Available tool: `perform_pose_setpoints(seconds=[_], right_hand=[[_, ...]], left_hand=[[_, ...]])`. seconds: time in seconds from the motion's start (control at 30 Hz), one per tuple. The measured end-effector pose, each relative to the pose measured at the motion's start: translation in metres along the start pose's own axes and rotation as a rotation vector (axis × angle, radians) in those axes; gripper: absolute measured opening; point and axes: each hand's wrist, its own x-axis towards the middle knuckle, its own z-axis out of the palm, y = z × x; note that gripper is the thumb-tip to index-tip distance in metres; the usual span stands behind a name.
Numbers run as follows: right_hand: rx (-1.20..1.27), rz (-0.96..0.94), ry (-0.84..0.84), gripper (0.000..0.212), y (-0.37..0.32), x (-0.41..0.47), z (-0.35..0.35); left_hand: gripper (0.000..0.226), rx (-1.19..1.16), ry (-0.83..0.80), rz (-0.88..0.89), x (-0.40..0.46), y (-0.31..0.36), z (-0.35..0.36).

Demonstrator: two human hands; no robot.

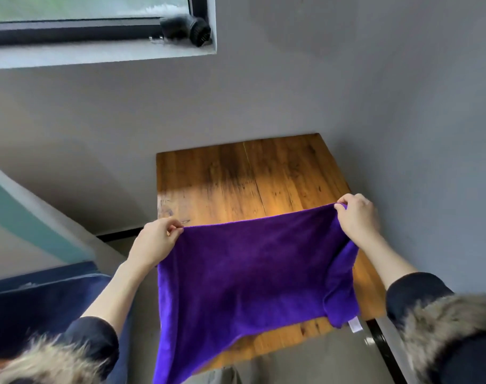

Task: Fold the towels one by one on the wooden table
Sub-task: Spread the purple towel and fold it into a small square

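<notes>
A purple towel [250,275] hangs spread above the near half of the wooden table [244,178]. My left hand [156,239] pinches its upper left corner just off the table's left edge. My right hand [358,217] pinches the upper right corner near the table's right edge. The towel's top edge sags a little between my hands. Its lower left part drops past the table's front edge, and a small white label [354,325] shows at the lower right corner.
The table stands against a grey wall [291,92] at its back and right. A window sill [97,54] with a black object [189,29] lies up left. A dark blue cushion [42,303] sits to the left of the table.
</notes>
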Motion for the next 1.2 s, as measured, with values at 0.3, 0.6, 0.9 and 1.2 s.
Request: perform_pose_setpoints(seconds=[0.3, 0.6, 0.9, 1.2], right_hand=[[0.003, -0.047, -0.171, 0.023, -0.01, 0.04, 0.049], [0.09, -0.214, -0.56, 0.042, -0.057, -0.03, 0.15], [-0.184, -0.441, -0.652, 0.082, -0.109, -0.096, 0.232], [-0.29, -0.465, -0.57, 0.095, -0.1, -0.109, 0.254]], left_hand=[[0.022, -0.027, -0.02, 0.012, 0.045, 0.003, 0.043], [0.033, -0.011, -0.166, -0.156, -0.005, -0.073, 0.1], [0.043, -0.125, 0.0, -0.403, 0.035, -0.115, 0.12], [0.012, -0.154, 0.223, -0.453, 0.036, -0.146, 0.124]])
